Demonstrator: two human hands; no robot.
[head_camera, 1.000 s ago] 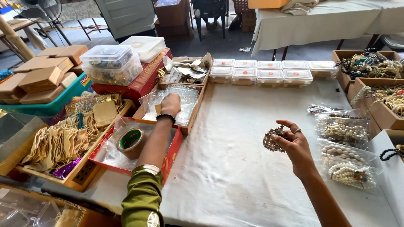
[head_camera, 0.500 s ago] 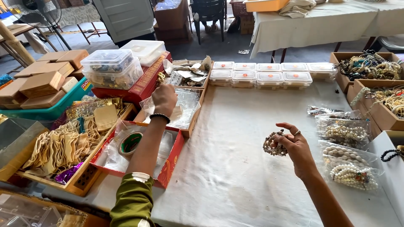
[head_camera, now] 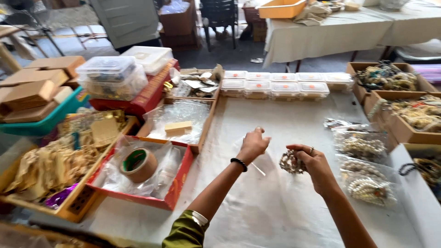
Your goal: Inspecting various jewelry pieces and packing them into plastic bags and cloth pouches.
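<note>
Shows the left hand (head_camera: 253, 144) at the middle of the cloth-covered counter (head_camera: 275, 119), no longer over the wooden tray (head_camera: 204, 126) of clear bags where a second ago it was reaching. Places it now just beside the right hand (head_camera: 316, 166), with only a narrow gap between the two. Shows the left grip curled narrow, fingers folded in, pinching what appears to be a thin clear plastic bag (head_camera: 259, 166) that hangs down toward the cloth; too transparent to tell its edges with certainty. Shows the right grip closed around a beaded bracelet cluster (head_camera: 291, 162), held above the counter at about the same place as half a second earlier, with a ring visible on one finger. Suggests, as a judgement, that fetching from the tray is finished and that bag and bracelets are now brought together in front of the body. Leaves in the wooden tray the remaining clear bags and a small tan block (head_camera: 178, 127). Includes, to the left, a roll of brown tape (head_camera: 138, 164) in a red tray (head_camera: 177, 190), untouched and well apart from both hands. Includes, to the right, filled bags of pale beaded jewellery (head_camera: 367, 188) lying near the right forearm, and, along the far edge, a row of small clear lidded boxes (head_camera: 275, 85).
</note>
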